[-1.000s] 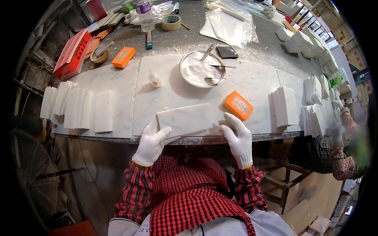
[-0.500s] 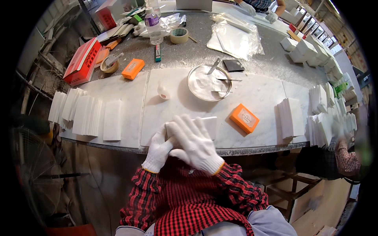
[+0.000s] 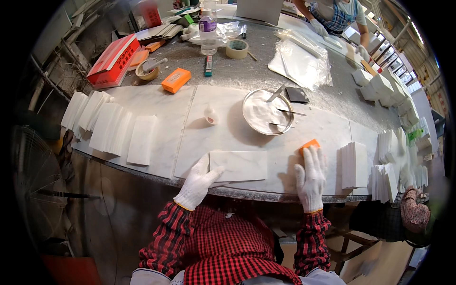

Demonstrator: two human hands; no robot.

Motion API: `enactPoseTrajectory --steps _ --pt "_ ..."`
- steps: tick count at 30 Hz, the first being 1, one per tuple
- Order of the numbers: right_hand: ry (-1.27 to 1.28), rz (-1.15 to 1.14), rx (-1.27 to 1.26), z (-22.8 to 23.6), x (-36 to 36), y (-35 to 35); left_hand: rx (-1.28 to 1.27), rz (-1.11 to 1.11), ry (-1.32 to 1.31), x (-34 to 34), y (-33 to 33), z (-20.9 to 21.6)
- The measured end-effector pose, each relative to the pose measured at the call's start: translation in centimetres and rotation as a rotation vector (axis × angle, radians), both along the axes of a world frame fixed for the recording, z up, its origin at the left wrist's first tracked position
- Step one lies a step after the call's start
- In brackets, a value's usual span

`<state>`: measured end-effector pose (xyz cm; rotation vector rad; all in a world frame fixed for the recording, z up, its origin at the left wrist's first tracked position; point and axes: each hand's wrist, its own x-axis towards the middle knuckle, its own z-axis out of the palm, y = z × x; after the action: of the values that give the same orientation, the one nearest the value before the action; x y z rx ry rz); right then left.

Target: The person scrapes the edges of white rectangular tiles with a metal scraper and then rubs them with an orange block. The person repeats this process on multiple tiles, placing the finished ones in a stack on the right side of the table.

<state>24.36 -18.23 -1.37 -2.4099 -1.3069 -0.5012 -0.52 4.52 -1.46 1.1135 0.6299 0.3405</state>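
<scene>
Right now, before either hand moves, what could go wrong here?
The white rectangular marbled slab in the white-gloved left hand could slip over the grey table edge close by.

If the gloved right hand swept up, it might catch the thin dark tools jutting from the round silvery bowl and tip it.

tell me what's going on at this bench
A gloved person is handling a flat white slab: the left grip holds its left end. The right grip is on or just over an orange box, covering much of it. Beyond the slab stands a bowl of white material with tools in it, and stacks of white pieces stand to either side.
</scene>
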Motion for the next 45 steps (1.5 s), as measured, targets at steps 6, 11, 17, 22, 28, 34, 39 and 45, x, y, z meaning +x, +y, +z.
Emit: enactPoseTrajectory --steps 6,11,17,22,28,34,39,45 --pt "0.147 0.07 0.313 2.4 0.5 4.1 0.016 0.015 -0.004 -0.4 0.2 -0.6" --pt "0.191 0.108 0.278 5.1 0.7 9.0 0.039 -0.028 0.011 -0.1 0.3 0.1" --pt "0.054 0.21 0.104 5.5 2.2 10.8 0.069 -0.047 -0.01 -0.3 0.4 0.1" --pt "0.0 0.238 -0.019 5.7 3.8 11.0 0.049 -0.05 -0.013 -0.3 0.4 0.6" --pt "0.095 0.231 -0.035 7.8 3.3 10.7 0.242 0.054 0.009 -0.3 0.0 -0.1" --pt "0.498 0.126 0.102 7.8 2.5 9.0 0.164 -0.002 0.093 -0.1 0.4 1.7" --pt "1.017 -0.016 0.338 6.1 1.2 9.9 0.253 -0.089 0.128 -0.7 0.5 0.1" --pt "1.063 -0.02 0.32 5.3 1.4 10.8 0.743 -0.159 0.159 -1.0 1.4 0.1"
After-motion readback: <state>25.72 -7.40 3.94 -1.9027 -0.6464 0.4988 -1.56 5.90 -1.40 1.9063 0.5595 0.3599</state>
